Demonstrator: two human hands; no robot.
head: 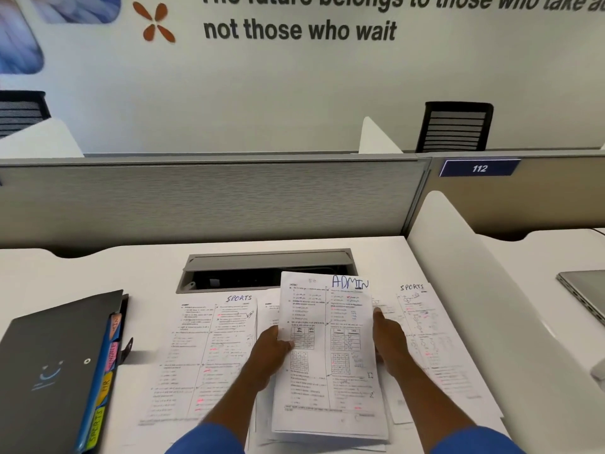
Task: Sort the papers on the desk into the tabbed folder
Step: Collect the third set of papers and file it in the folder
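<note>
At lower centre the left hand [272, 350] and right hand [390, 342] pinch the ADMIN sheet [329, 371] by its edges, right fingers probably curled behind. Hold it flat; match its tab in the tabbed folder [55, 371], lower left.

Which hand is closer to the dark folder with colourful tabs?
Left. The left hand holds the white ADMIN paper by its left edge, toward the dark tabbed folder; the right hand holds its far right edge.
</note>
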